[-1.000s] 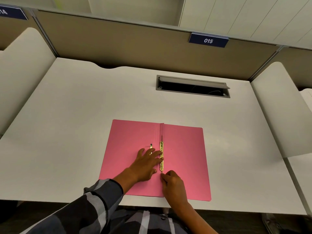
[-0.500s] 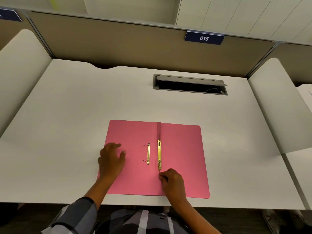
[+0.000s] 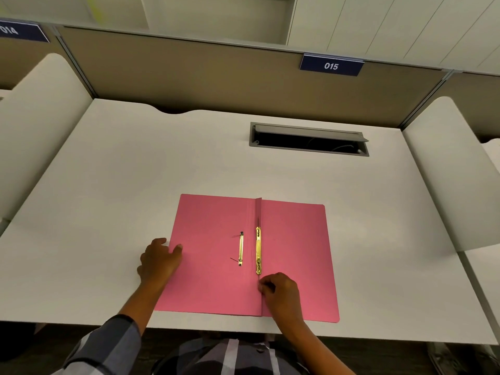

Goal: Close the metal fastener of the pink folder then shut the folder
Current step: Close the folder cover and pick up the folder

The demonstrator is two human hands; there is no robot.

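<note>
L hand (image 3: 159, 259): fingers loosely curled, tips on the outer left edge of the pink folder (image 3: 216, 253), thumb lying on top of the cover. Looks like it's set to lift that edge; can't tell if any finger is under it yet, so grip unclear. R hand (image 3: 281, 292): fingers bunched, tips pressed at the spine crease just below the brass fastener (image 3: 258, 250), pinning it; nothing enclosed that I can see.

Just above R fingertips the long brass bar lies flat along the spine. Between the two hands, nearer R, a second thinner brass strip (image 3: 240, 249) sits on the left cover w/ small dark prongs sticking out; whether it's fully locked I can't tell.

Folder lies open flat, near the front edge of the white desk (image 3: 108, 185), straight ahead of the person.

Handling, judged: thin card, v. light, bendy, slides easily on the smooth top, so keep R hand pinning the spine. Take the left cover by its outer edge, mid-height, swing over to the right. Brass bits thin, bendable, press flat w/ a fingertip.
</note>
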